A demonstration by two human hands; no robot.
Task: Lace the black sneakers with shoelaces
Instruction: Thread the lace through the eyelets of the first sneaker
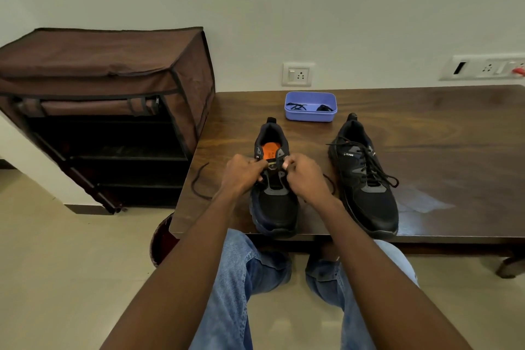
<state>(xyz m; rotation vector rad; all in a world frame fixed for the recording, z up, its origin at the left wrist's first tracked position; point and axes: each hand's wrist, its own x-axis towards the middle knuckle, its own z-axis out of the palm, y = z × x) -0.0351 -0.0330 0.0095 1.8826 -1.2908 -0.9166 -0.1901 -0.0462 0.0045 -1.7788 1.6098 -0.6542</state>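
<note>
Two black sneakers stand on the dark wooden table, toes toward me. The left sneaker has an orange insole and sits at the table's front edge. My left hand and my right hand meet over its eyelets, fingers curled and pinching its black shoelace. One end of that lace trails left over the table edge; another part shows beside my right wrist. The right sneaker is laced, its lace ends lying loose on top.
A blue plastic tray holding black laces stands behind the sneakers near the wall. A brown fabric shoe rack stands left of the table. Wall sockets sit above the table. My knees in jeans are below the table edge.
</note>
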